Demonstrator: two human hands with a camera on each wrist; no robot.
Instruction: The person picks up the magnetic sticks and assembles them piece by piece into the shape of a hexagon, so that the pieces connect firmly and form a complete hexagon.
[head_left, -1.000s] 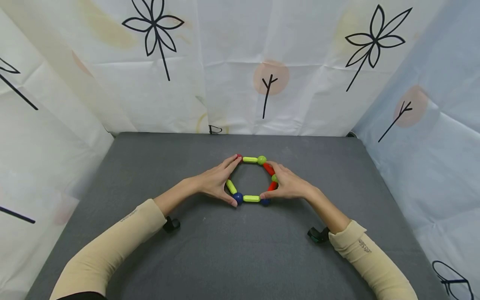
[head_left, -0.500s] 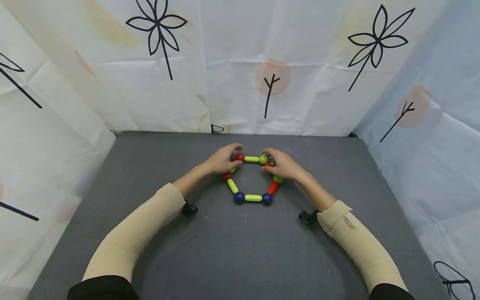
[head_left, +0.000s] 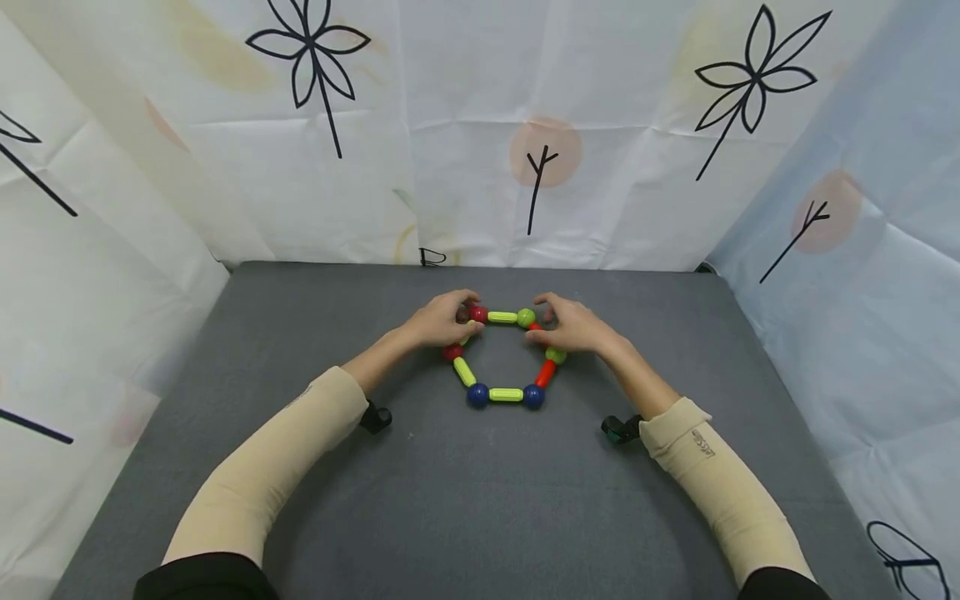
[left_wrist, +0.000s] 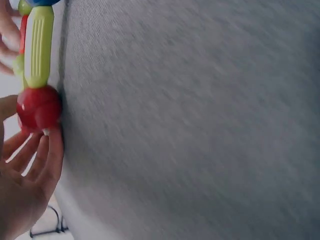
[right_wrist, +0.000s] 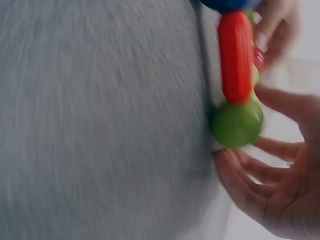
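Note:
A six-sided ring of magnetic rods and balls lies on the grey table in the head view. Its near side is a yellow-green rod (head_left: 506,395) between two blue balls (head_left: 477,396). My left hand (head_left: 435,322) holds the far-left side, thumb inside the ring, fingers by the red balls (head_left: 478,314); the yellow-green rod there is mostly covered. Opposite, my right hand (head_left: 576,326) holds the far-right side between the green balls (head_left: 556,356), partly hiding its red rod. The left wrist view shows fingers touching a red ball (left_wrist: 40,107). Fingers reach round a green ball (right_wrist: 237,124) in the right wrist view.
The grey table (head_left: 450,500) extends around the ring. White cloth (head_left: 465,183) with plant drawings stands behind the table and along both sides. A black wrist camera (head_left: 375,417) sits at the left wrist, and another camera (head_left: 621,429) at the right.
Both hands have moved from the ring's left and right sides to its far corners, uncovering the near blue balls. Over the last half second, the right fingers have shifted slightly right; the ring stays nearly in place.

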